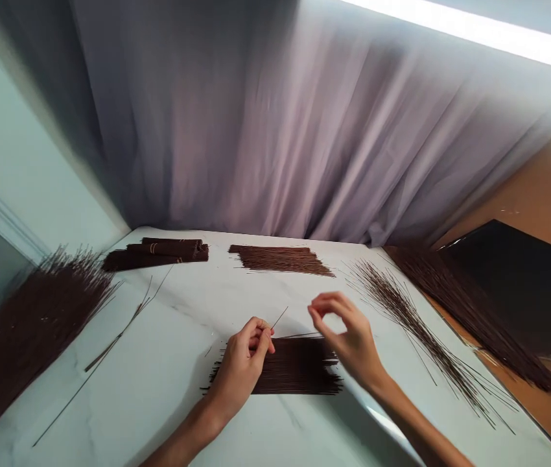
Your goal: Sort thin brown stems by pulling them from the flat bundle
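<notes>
My left hand (246,357) pinches a thin dark stick (280,316), which points up and to the right from its fingertips. Below that hand lies a flat pile of dark brown sticks (299,370), laid side by side across the white table (168,415). My right hand (346,327) is raised above the pile's right end, thumb and index finger bent round into a ring. Whether anything thin is between those fingertips is too small to make out.
Tied dark bundles (168,253) lie at the back left, a lighter brown stick pile (282,259) at the back middle. Loose sticks (421,318) spread on the right, a few more (120,334) on the left. Large heaps (37,324) flank both table sides. A curtain (256,130) hangs behind.
</notes>
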`<state>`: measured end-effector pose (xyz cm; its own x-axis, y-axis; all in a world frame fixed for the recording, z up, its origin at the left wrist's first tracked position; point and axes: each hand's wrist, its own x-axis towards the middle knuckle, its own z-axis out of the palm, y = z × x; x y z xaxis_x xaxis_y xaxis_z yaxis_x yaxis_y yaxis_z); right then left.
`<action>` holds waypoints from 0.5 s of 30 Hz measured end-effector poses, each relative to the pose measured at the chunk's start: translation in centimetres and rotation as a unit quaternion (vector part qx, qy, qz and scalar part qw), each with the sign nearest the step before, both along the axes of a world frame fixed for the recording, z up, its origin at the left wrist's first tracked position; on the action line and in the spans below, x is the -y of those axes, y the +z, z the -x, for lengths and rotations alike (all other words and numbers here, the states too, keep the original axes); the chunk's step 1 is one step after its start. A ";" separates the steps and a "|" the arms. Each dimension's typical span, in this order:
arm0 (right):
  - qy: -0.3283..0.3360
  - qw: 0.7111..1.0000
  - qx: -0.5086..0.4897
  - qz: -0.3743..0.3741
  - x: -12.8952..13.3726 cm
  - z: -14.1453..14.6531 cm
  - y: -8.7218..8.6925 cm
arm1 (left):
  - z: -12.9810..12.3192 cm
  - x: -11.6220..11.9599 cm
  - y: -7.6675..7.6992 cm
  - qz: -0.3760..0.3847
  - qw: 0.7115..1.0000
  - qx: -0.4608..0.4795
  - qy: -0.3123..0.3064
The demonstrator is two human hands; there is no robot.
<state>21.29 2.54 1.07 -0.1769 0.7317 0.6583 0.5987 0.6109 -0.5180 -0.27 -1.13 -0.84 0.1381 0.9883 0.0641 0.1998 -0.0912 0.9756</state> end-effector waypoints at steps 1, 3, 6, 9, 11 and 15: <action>0.006 1.000 -0.018 0.023 1.5 0.5 -0.4 | 0.0 0.0 0.0 0.011 1.000 0.017 0.001; 0.006 0.999 -0.033 0.041 3.8 1.4 -1.4 | -0.1 -0.1 0.1 0.043 0.997 0.067 0.000; -0.004 0.999 -0.027 0.046 5.0 2.2 -2.3 | 0.1 -0.4 0.2 0.078 0.989 0.128 -0.002; -0.004 0.998 -0.023 0.063 5.1 2.5 -2.4 | 0.4 -0.6 0.4 0.083 0.987 0.136 0.004; 0.002 0.996 -0.027 0.083 5.1 2.8 -2.2 | 0.5 -0.6 0.5 0.087 0.986 0.143 0.006; 0.015 0.992 -0.048 0.117 5.2 3.0 -2.0 | 0.4 -0.4 0.7 0.092 0.979 0.181 -0.008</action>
<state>18.25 -2.71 -0.90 -0.1450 0.8618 0.4862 0.5226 0.4839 -0.7019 -0.69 -0.77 -0.19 0.1544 0.9857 -0.0680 -0.1620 0.0931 0.9824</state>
